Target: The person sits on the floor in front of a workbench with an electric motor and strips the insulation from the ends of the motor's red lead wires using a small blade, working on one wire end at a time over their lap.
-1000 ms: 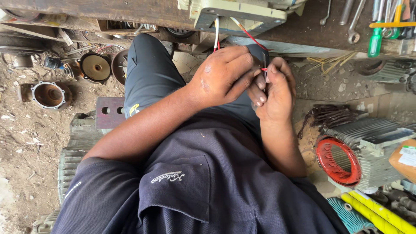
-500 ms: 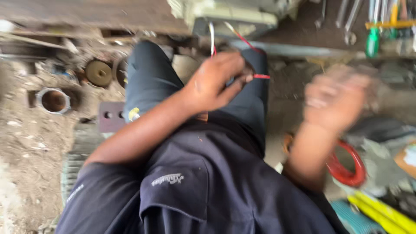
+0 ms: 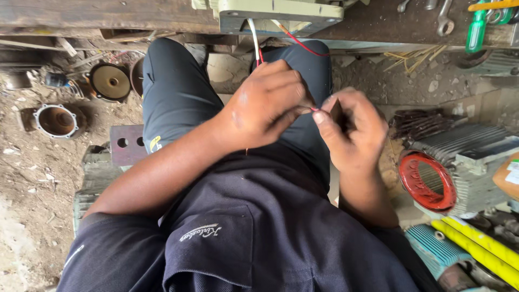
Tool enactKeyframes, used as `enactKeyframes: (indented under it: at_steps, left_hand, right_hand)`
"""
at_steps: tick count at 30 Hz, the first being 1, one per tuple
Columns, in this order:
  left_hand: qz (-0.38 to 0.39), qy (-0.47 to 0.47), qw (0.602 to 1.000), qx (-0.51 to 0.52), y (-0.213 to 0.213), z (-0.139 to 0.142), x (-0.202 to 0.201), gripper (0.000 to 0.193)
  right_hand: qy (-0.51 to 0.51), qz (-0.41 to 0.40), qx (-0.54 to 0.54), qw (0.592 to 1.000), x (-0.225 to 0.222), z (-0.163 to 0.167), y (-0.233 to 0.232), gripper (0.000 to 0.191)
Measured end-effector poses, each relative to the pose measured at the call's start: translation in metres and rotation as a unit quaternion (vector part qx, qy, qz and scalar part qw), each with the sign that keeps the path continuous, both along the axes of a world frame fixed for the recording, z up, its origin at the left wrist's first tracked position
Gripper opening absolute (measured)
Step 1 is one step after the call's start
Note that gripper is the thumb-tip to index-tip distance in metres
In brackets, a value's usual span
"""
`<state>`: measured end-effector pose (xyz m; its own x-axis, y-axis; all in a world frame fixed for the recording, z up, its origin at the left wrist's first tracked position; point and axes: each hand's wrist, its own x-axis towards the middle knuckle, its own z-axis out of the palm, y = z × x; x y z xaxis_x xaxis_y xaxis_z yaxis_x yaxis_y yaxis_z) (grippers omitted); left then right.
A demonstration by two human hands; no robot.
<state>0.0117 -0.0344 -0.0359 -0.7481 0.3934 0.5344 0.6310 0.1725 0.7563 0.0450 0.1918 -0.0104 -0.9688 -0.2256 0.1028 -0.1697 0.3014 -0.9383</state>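
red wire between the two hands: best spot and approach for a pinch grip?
Pinch the red wire on its short bare stretch between the left hand and right hand, coming from above. It likely runs taut and level there; elsewhere fingers cover it, and the knees crowd it below.

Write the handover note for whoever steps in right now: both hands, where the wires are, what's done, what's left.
Left hand: closed around the red wire and white wire, which run up to the pale green machine housing on the bench.
Right hand: fingertips pinch the red wire's end, touching the left fingertips over the lap.
Done: wires gathered in hand.
Left: the wire ends look unfinished; whether they are stripped or joined is hidden by the fingers.
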Motion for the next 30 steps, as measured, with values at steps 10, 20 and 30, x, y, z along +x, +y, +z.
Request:
enactKeyframes:
  at_steps: [10,20,30]
  left_hand:
    - [0.084,0.167,0.981,-0.057,0.033,-0.008,-0.024,0.03]
    - [0.043,0.06,0.996,0.041,0.047,-0.015,-0.043,0.029]
    - [0.013,0.022,0.999,0.033,0.037,-0.006,-0.038,0.028]
  right_hand:
    - [0.38,-0.063,0.3,0.873,0.0,-0.013,0.01,0.019]
    - [0.316,-0.027,0.154,0.936,-0.01,-0.02,0.013,0.034]
    - [0.036,-0.102,-0.073,0.991,-0.025,-0.011,0.033,0.027]
